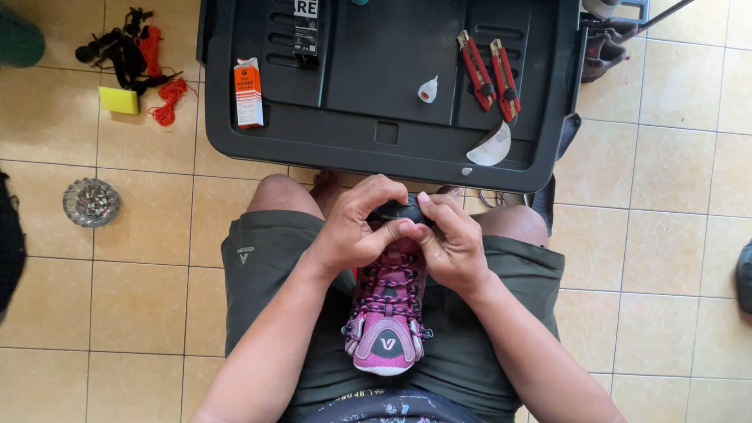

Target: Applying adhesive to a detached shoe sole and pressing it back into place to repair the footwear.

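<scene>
A small pink and purple shoe (387, 313) with black-and-pink laces lies on my lap, toe pointing toward me. My left hand (356, 227) and my right hand (450, 239) both grip its far end, the heel area, fingers curled around a dark part there. The thumbs press together on top of it. What lies under the fingers is hidden.
A black plastic tray (376, 133) lies ahead on the tiled floor, holding an orange and white box (248, 92), two red utility knives (489, 74), a small white glue bottle (427, 90) and a white curved scrap (492, 147). Orange cord (167, 98), a yellow sponge (118, 100) and a glass dish (91, 202) sit left.
</scene>
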